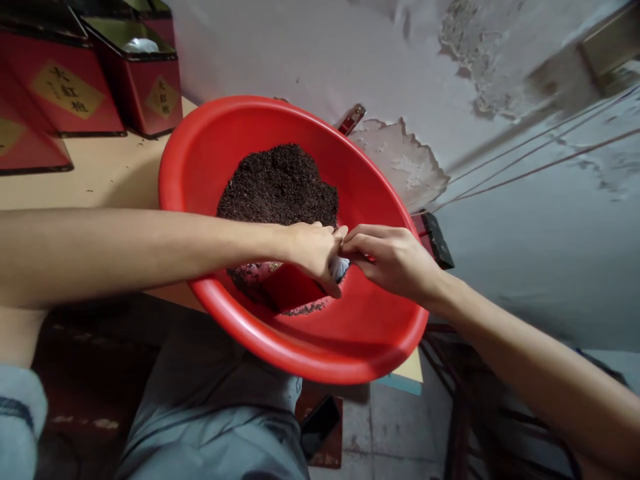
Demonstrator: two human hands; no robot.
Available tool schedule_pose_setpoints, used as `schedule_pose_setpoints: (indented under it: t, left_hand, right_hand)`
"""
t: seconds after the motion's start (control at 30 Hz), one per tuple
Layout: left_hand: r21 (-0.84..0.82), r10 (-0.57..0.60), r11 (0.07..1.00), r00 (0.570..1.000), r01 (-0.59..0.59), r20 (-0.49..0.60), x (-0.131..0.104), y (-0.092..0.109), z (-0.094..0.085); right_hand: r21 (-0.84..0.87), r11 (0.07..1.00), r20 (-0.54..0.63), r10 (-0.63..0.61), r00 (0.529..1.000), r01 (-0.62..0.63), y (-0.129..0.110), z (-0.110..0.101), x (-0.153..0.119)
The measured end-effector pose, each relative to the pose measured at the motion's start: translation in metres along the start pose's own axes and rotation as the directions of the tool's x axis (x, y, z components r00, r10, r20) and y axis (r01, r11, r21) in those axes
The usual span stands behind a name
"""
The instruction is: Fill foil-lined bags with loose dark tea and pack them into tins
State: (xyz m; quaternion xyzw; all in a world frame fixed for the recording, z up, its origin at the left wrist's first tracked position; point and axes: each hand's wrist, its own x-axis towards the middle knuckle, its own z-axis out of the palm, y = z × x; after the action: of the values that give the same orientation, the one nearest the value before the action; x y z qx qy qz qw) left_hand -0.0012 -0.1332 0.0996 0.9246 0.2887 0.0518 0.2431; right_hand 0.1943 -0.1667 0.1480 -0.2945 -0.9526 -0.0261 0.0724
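Note:
A large red plastic basin (240,347) holds a heap of dark, loose tea leaves (280,183). Inside it, below the heap, a red tin (290,287) lies on its side, partly hidden by my left hand (315,250). That hand is closed over the end of the tin, its thumb pointing down along it. A whitish plastic bag (340,268) shows at this end, between my two hands. My right hand (393,257) reaches in over the basin's right rim, with its fingers pinched together at the bag's edge, touching my left fingertips.
Red tins with yellow labels (163,100) stand at the upper left on a pale tabletop (125,157). Behind the basin is a peeling wall (310,53) with strings (540,153) at right. A dark phone (320,425) lies below, by my knees.

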Motion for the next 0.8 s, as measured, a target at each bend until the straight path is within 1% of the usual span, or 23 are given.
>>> schedule_pose_setpoints:
  t: [0.1,0.17,0.23,0.33,0.37,0.43,0.5,0.53,0.57,0.6,0.63,0.67,0.7,0.73,0.77,0.8]
  left_hand:
    - [0.061,0.072,0.995,0.995,-0.076,0.069,0.001,-0.004,-0.003]
    - [0.074,0.125,0.988,0.986,-0.133,0.106,0.004,-0.010,-0.008]
    - [0.033,0.143,0.989,0.985,-0.146,0.092,0.009,-0.018,-0.013]
    - [-0.050,0.126,0.991,0.992,-0.126,-0.003,0.018,-0.031,-0.012]
    - [-0.074,0.116,0.990,0.993,-0.118,-0.026,0.021,-0.034,-0.011]
    - [-0.116,0.079,0.990,0.997,-0.081,-0.023,0.024,-0.037,-0.007]
    - [-0.143,0.023,0.990,0.999,-0.018,0.030,0.024,-0.037,-0.005]
    - [-0.145,-0.009,0.989,0.998,0.018,0.064,0.023,-0.035,-0.005]
    - [-0.138,-0.040,0.989,0.995,0.053,0.093,0.023,-0.033,-0.005]
    - [-0.124,-0.068,0.989,0.991,0.082,0.114,0.022,-0.031,-0.005]
    - [-0.108,-0.089,0.989,0.988,0.103,0.125,0.022,-0.028,-0.006]
    - [-0.093,-0.098,0.989,0.987,0.111,0.130,0.021,-0.026,-0.006]
    - [-0.083,-0.091,0.991,0.987,0.103,0.133,0.021,-0.024,-0.006]
    - [-0.074,-0.078,0.993,0.988,0.089,0.137,0.022,-0.022,-0.006]
    - [-0.067,-0.064,0.995,0.988,0.074,0.140,0.023,-0.020,-0.006]
    - [-0.060,-0.054,0.996,0.988,0.063,0.145,0.024,-0.019,-0.005]
  right_hand:
    - [0.173,0.985,-0.102,0.024,0.995,-0.006,0.001,0.015,-0.010]
    - [0.230,0.973,-0.165,0.061,0.984,-0.022,0.004,0.028,-0.018]
    - [0.249,0.967,-0.205,0.114,0.972,-0.061,0.007,0.042,-0.026]
    - [0.309,0.946,-0.218,0.173,0.960,-0.100,0.009,0.056,-0.034]
    - [0.322,0.941,-0.220,0.185,0.958,-0.108,0.012,0.057,-0.037]
    - [0.311,0.940,-0.188,0.207,0.960,-0.142,0.024,0.054,-0.040]
    - [0.238,0.946,-0.090,0.245,0.965,-0.218,0.048,0.046,-0.042]
    - [0.182,0.944,-0.030,0.284,0.958,-0.275,0.064,0.043,-0.043]
    - [0.094,0.932,0.041,0.346,0.937,-0.349,0.082,0.041,-0.044]
    - [-0.030,0.904,0.108,0.427,0.898,-0.426,0.100,0.042,-0.046]
    - [-0.184,0.852,0.173,0.519,0.837,-0.490,0.117,0.045,-0.047]
    - [-0.334,0.791,0.241,0.597,0.765,-0.512,0.131,0.051,-0.049]
    - [-0.436,0.761,0.321,0.630,0.707,-0.479,0.143,0.060,-0.051]
    - [-0.498,0.755,0.402,0.637,0.658,-0.427,0.151,0.069,-0.053]
    - [-0.529,0.765,0.476,0.625,0.619,-0.367,0.156,0.079,-0.055]
    - [-0.535,0.785,0.536,0.602,0.592,-0.313,0.158,0.089,-0.057]
